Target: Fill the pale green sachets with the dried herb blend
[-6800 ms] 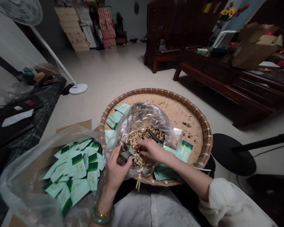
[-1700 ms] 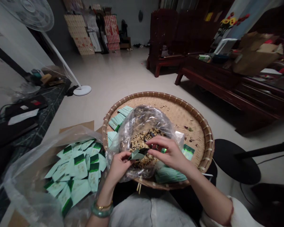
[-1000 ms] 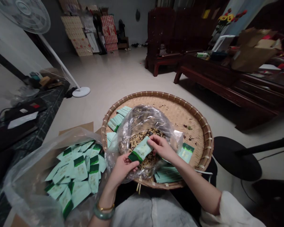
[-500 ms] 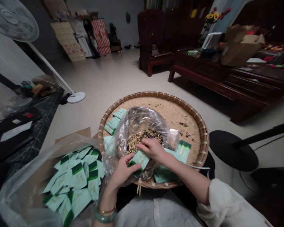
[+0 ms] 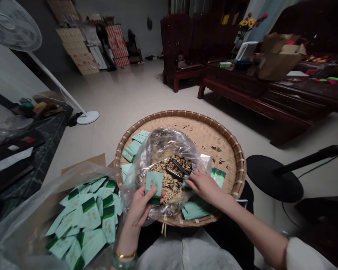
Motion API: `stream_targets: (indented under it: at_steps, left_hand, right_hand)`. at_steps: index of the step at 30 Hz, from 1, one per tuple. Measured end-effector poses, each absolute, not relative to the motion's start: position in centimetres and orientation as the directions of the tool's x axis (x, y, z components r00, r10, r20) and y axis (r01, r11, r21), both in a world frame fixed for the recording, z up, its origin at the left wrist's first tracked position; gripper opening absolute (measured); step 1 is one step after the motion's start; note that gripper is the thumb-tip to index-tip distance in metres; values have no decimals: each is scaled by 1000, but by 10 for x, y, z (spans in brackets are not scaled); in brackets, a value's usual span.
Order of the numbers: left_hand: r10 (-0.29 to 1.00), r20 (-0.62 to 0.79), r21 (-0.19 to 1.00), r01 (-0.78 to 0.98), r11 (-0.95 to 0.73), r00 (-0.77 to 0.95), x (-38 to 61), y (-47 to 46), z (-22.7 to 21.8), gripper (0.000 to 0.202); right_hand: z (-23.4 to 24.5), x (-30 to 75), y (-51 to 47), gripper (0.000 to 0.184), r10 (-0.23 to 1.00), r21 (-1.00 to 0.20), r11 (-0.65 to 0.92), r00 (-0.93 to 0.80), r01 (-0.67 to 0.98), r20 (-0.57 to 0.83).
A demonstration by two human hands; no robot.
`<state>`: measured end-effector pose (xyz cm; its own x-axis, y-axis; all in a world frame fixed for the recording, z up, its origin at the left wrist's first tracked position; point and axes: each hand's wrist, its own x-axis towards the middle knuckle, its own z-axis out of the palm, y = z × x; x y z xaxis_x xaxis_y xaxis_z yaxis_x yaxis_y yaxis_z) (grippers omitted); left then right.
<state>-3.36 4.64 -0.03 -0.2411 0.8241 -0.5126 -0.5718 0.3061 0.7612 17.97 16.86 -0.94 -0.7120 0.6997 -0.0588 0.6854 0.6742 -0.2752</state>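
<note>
My left hand [image 5: 142, 204] grips a light-green packet [image 5: 154, 184], its dark-green end toward me, with the thumb across its front. The packet is over an open clear plastic bag [image 5: 169, 138] of mixed pale and dark grain-like bits [image 5: 173, 191]. Two black rod-like pieces [image 5: 178, 173] lie on these bits; whether they are one tool I cannot tell. At the bag's right side, my right hand [image 5: 201, 183] has its fingers curled down by a green packet edge [image 5: 186, 182]; what they pinch is hidden. More green packets [image 5: 197, 207] lie below that hand.
The bag stands in a round woven tray [image 5: 236, 150] with packet stacks [image 5: 132, 151] at its left. A big plastic bag of packets [image 5: 90, 217] is at lower left. A white fan [image 5: 88, 117], a black stand base [image 5: 274, 178] and a dark wooden table [image 5: 242, 88] stand around.
My right hand has left the packet in my left hand and moved right to the bag's edge. My left hand has tipped the packet more upright. The black pieces are more exposed.
</note>
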Motion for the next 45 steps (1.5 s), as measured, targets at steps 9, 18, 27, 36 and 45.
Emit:
stream_targets:
  at_steps: [9, 18, 27, 36, 45]
  left_hand:
    - [827, -498, 773, -564, 289, -260, -30, 44, -2, 51]
    - [839, -492, 765, -576, 290, -231, -30, 45, -2, 49]
    - [842, -490, 774, -556, 303, -224, -26, 48, -2, 51]
    - [847, -497, 801, -473, 367, -186, -21, 49, -5, 46]
    - [838, -499, 802, -485, 350, -222, -19, 48, -3, 52]
  right_hand:
    - [0, 149, 172, 39, 788, -163, 603, -615, 781, -28]
    - [-8, 135, 187, 61, 809, -313, 512, -572, 800, -136]
    - [23, 175, 200, 48, 633, -917, 160, -751, 366, -189]
    - [28, 148, 178, 36, 612, -899, 276, -783, 341, -109]
    - [17, 147, 180, 30, 659, -924, 241, -749, 298, -70]
